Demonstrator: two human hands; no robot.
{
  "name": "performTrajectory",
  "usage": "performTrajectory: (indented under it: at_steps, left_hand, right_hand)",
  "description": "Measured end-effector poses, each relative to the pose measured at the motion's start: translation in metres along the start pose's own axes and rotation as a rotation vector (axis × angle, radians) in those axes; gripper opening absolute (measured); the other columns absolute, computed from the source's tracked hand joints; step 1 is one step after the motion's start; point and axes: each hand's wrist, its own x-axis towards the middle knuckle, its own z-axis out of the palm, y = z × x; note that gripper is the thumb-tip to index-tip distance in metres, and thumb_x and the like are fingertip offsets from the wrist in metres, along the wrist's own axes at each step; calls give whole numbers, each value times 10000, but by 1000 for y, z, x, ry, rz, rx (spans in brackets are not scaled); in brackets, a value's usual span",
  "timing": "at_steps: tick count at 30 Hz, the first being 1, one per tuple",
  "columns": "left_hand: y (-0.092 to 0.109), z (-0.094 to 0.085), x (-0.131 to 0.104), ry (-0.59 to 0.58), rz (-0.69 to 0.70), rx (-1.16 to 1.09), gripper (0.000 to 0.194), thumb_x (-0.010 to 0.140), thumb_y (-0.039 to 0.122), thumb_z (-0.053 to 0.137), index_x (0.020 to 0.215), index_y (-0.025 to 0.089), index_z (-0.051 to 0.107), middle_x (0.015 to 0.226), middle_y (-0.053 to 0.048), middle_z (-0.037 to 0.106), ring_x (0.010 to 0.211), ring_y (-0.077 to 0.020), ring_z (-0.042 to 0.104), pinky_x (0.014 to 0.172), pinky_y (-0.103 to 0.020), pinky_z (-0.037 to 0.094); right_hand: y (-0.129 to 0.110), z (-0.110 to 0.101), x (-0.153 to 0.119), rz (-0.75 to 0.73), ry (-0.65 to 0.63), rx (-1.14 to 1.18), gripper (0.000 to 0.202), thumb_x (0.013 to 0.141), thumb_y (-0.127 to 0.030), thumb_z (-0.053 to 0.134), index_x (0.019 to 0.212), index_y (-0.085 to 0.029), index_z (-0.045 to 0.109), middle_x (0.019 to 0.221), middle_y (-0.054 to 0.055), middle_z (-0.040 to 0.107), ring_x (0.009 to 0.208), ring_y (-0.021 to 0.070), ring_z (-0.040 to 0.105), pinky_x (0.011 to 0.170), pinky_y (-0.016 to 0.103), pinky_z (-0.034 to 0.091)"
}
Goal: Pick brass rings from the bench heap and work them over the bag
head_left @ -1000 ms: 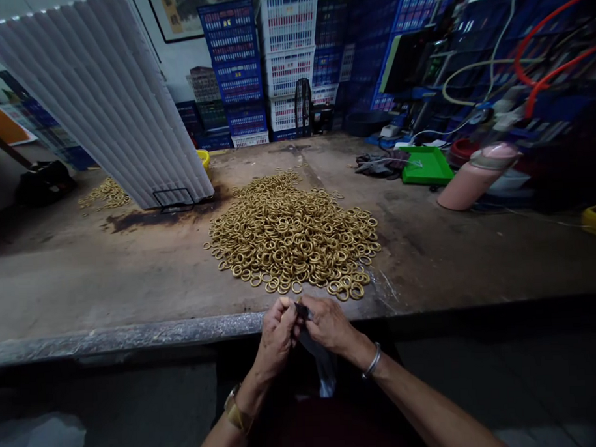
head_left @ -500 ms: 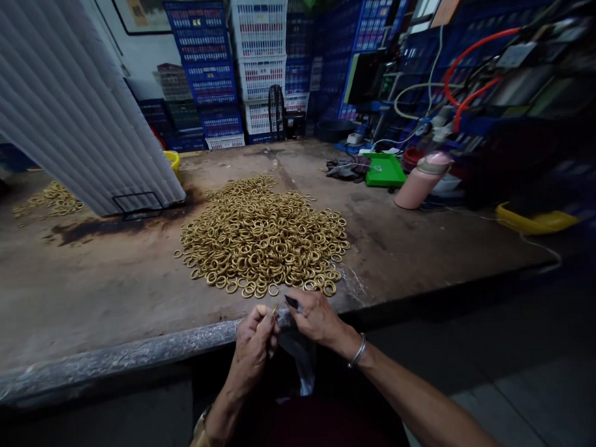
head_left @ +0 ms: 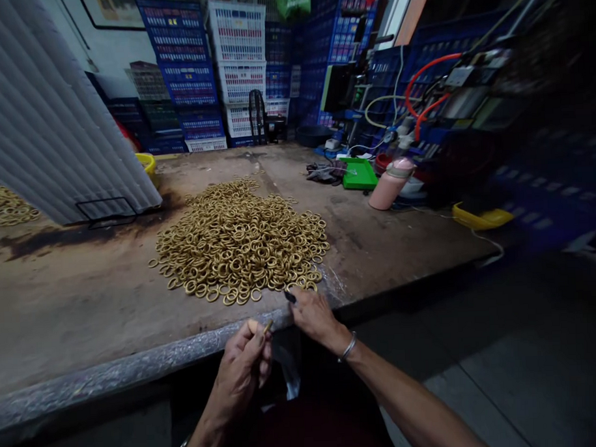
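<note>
A wide heap of brass-coloured rings (head_left: 244, 238) lies on the worn table (head_left: 110, 308). Just off the table's front edge, my left hand (head_left: 246, 356) is closed, pinching a single brass ring (head_left: 268, 327) seen almost edge-on between thumb and forefinger. My right hand (head_left: 315, 314) is at the near right rim of the heap, its fingers curled round a small dark tool (head_left: 290, 296) whose black tip sticks out to the left; its exact kind is not clear. Whether the right fingertips touch a ring is hidden.
A tall corrugated white panel (head_left: 69, 114) leans in a wire stand at left. On the right are a pink bottle (head_left: 390, 184), a green tray (head_left: 359, 174), dark gloves (head_left: 324, 172) and a yellow scoop-like container (head_left: 481, 216). Stacked crates (head_left: 237, 30) stand behind the table.
My hands have drawn apart: the right one is now up against the heap's near rim, the left lower with its ring. The whole view has turned a little to the right.
</note>
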Motion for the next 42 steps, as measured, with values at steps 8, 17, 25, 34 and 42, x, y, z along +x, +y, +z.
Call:
performTrajectory:
  at_steps: [8, 17, 25, 34, 42]
  left_hand:
    - [1, 7, 13, 62, 1, -45, 279, 731, 392, 606, 738, 119, 544, 661, -20, 545, 484, -61, 430, 394, -170, 327]
    - [2, 2, 14, 51, -69, -274, 238, 699, 239, 646, 901, 149, 558, 748, -32, 590, 589, -93, 532, 444, -168, 364]
    - [-2, -5, 30, 127, -80, -399, 218, 623, 202, 714, 699, 128, 523, 729, -42, 596, 616, -110, 567, 395, -140, 332]
    - [2, 0, 44, 269, 159, -53, 319, 658, 403, 663, 804, 156, 524, 600, 50, 485, 426, -30, 399, 344, -123, 240]
    - [-5, -4, 44, 342, 315, 346, 292, 734, 437, 557, 672, 155, 515, 471, 69, 406, 377, -38, 324, 357, -152, 258]
  right_hand:
    - [49, -11, -1, 256, 226, -36, 212, 827, -324, 447, 957, -187, 544, 823, 55, 656, 741, 178, 600, 595, 246, 328]
    - [44, -1, 12, 228, 234, -103, 193, 824, -271, 442, 966, -213, 561, 900, 54, 656, 765, 178, 602, 599, 253, 328]
    - [35, 3, 31, 23, 378, 0, 172, 786, -223, 473, 908, -184, 588, 758, 53, 659, 673, 164, 591, 585, 236, 336]
    - [-9, 9, 31, -331, 319, 423, 144, 815, -250, 458, 806, -182, 585, 745, 34, 631, 673, 129, 567, 640, 212, 397]
    - [-27, 14, 24, -249, 170, 632, 218, 813, -325, 450, 729, -177, 587, 654, 11, 602, 594, 102, 511, 589, 204, 396]
